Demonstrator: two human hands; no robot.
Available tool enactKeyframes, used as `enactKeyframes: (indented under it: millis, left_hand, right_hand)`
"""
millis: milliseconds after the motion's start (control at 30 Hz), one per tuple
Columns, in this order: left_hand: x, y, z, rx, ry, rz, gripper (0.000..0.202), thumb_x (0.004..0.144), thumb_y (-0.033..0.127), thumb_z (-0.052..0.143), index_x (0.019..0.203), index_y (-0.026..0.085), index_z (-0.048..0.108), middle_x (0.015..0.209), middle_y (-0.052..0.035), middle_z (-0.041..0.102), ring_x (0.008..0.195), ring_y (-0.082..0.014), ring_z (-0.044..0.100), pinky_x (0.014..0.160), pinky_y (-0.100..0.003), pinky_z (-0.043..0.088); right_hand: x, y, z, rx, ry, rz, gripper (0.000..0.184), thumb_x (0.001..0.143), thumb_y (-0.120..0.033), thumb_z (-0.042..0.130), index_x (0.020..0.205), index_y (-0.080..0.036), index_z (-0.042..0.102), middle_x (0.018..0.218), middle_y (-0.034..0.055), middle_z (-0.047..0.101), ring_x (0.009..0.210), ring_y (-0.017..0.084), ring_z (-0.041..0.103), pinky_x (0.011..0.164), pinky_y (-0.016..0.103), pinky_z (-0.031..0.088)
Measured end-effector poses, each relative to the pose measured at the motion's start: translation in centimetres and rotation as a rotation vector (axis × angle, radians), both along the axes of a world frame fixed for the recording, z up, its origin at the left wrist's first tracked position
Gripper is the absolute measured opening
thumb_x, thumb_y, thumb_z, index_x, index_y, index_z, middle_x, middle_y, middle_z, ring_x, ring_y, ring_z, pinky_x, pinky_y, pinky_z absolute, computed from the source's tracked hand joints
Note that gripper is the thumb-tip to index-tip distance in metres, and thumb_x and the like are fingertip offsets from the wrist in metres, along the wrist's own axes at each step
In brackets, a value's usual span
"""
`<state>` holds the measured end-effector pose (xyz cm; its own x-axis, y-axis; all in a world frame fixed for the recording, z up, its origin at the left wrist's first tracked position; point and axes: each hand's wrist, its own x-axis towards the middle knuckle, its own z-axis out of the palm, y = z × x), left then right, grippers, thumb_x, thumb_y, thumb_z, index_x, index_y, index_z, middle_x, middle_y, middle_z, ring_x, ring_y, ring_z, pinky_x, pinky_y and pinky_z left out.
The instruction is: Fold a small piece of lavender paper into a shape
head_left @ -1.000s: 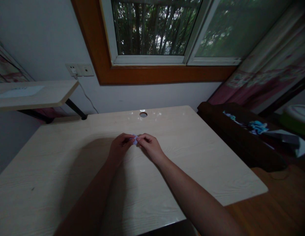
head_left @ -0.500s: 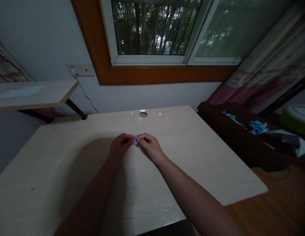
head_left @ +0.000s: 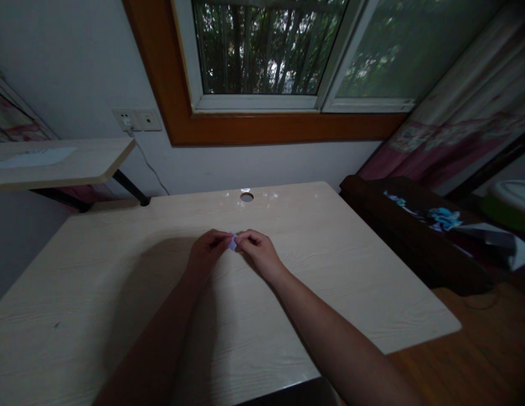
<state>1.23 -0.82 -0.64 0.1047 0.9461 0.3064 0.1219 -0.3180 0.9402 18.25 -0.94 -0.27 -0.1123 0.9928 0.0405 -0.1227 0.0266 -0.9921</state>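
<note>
A small pale purple piece, which looks like folded paper (head_left: 232,242), is pinched between my two hands just above or on the light wooden desk (head_left: 351,270). My left hand (head_left: 208,250) grips its left side between thumb and fingertips. On the other side, my right hand (head_left: 259,251) pinches the right edge in the same way. Fingers cover much of the piece, so its full shape is hidden. The fingertips of both hands almost meet.
A raised shelf (head_left: 59,160) with a sheet of paper stands at the back left on black legs. Near the desk's back edge is a round cable hole (head_left: 247,197). A dark object (head_left: 291,395) lies at the front edge. Dark furniture (head_left: 410,237) holding several items stands to the right.
</note>
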Motion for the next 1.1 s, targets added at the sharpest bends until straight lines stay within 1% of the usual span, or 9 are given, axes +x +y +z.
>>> enactKeyframes:
  millis: [100, 233, 367, 500, 767, 900, 1000, 1100]
  left_hand:
    - [0.0, 0.2, -0.3, -0.007, -0.006, 0.013, 0.024, 0.082, 0.035, 0.071, 0.102, 0.021, 0.072, 0.092, -0.0044, 0.072, 0.080, -0.0160, 0.066, 0.073, -0.027, 0.053]
    - [0.0, 0.5, -0.7, 0.005, -0.100, 0.019, 0.034, 0.078, 0.033, 0.076, 0.108, 0.021, 0.068, 0.082, -0.0009, 0.068, 0.072, -0.0132, 0.064, 0.067, -0.024, 0.052]
    - [0.0, 0.5, -0.5, 0.012, -0.143, 0.026, 0.036, 0.080, 0.032, 0.074, 0.113, 0.020, 0.063, 0.080, -0.0002, 0.067, 0.072, -0.0130, 0.064, 0.069, -0.025, 0.052]
    - [0.1, 0.2, -0.1, 0.018, -0.147, 0.054, 0.034, 0.081, 0.032, 0.074, 0.111, 0.020, 0.062, 0.080, 0.0000, 0.066, 0.071, -0.0122, 0.063, 0.068, -0.024, 0.051]
    - [0.3, 0.2, 0.3, 0.001, -0.181, 0.076, 0.028, 0.084, 0.037, 0.069, 0.107, 0.020, 0.064, 0.077, 0.0004, 0.065, 0.067, -0.0124, 0.061, 0.066, -0.025, 0.050]
    - [0.2, 0.3, -0.1, -0.001, -0.199, 0.031, 0.030, 0.085, 0.036, 0.068, 0.110, 0.021, 0.062, 0.076, 0.0013, 0.064, 0.068, -0.0120, 0.060, 0.067, -0.025, 0.050]
    - [0.2, 0.6, -0.6, -0.014, -0.164, -0.018, 0.037, 0.080, 0.032, 0.075, 0.113, 0.021, 0.061, 0.077, 0.0019, 0.063, 0.067, -0.0111, 0.060, 0.065, -0.023, 0.049]
    - [0.2, 0.7, -0.9, -0.014, -0.112, -0.021, 0.043, 0.076, 0.029, 0.078, 0.115, 0.021, 0.061, 0.079, 0.0013, 0.064, 0.070, -0.0114, 0.060, 0.065, -0.023, 0.048]
  right_hand:
    - [0.0, 0.1, -0.3, -0.005, 0.015, -0.005, 0.024, 0.076, -0.042, 0.072, 0.076, -0.018, 0.069, 0.064, -0.0005, 0.060, 0.060, 0.013, 0.050, 0.060, 0.027, 0.038]
    - [0.0, 0.2, -0.7, 0.010, 0.009, -0.006, 0.021, 0.078, -0.039, 0.071, 0.079, -0.018, 0.069, 0.065, -0.0010, 0.060, 0.060, 0.013, 0.050, 0.060, 0.027, 0.038]
    - [0.0, 0.1, -0.6, 0.019, -0.020, -0.002, 0.021, 0.077, -0.039, 0.071, 0.078, -0.018, 0.069, 0.065, -0.0011, 0.060, 0.060, 0.012, 0.049, 0.060, 0.027, 0.037]
    - [-0.1, 0.0, -0.3, 0.014, -0.050, 0.010, 0.022, 0.076, -0.040, 0.072, 0.077, -0.018, 0.069, 0.064, -0.0018, 0.059, 0.058, 0.012, 0.048, 0.059, 0.026, 0.036]
    - [-0.1, 0.1, -0.5, 0.009, -0.016, 0.020, 0.022, 0.075, -0.040, 0.073, 0.078, -0.018, 0.069, 0.066, -0.0014, 0.060, 0.059, 0.012, 0.048, 0.059, 0.026, 0.036]
    - [-0.1, 0.0, -0.2, 0.001, 0.008, 0.008, 0.022, 0.076, -0.040, 0.072, 0.078, -0.018, 0.069, 0.065, -0.0015, 0.060, 0.059, 0.012, 0.049, 0.059, 0.026, 0.036]
    - [-0.1, 0.0, -0.2, -0.006, 0.004, -0.003, 0.023, 0.076, -0.041, 0.073, 0.077, -0.018, 0.068, 0.064, -0.0016, 0.059, 0.058, 0.012, 0.048, 0.059, 0.027, 0.036]
    - [-0.1, 0.2, -0.6, -0.002, 0.004, -0.004, 0.023, 0.076, -0.040, 0.072, 0.079, -0.018, 0.069, 0.065, -0.0012, 0.060, 0.059, 0.012, 0.049, 0.059, 0.027, 0.036]
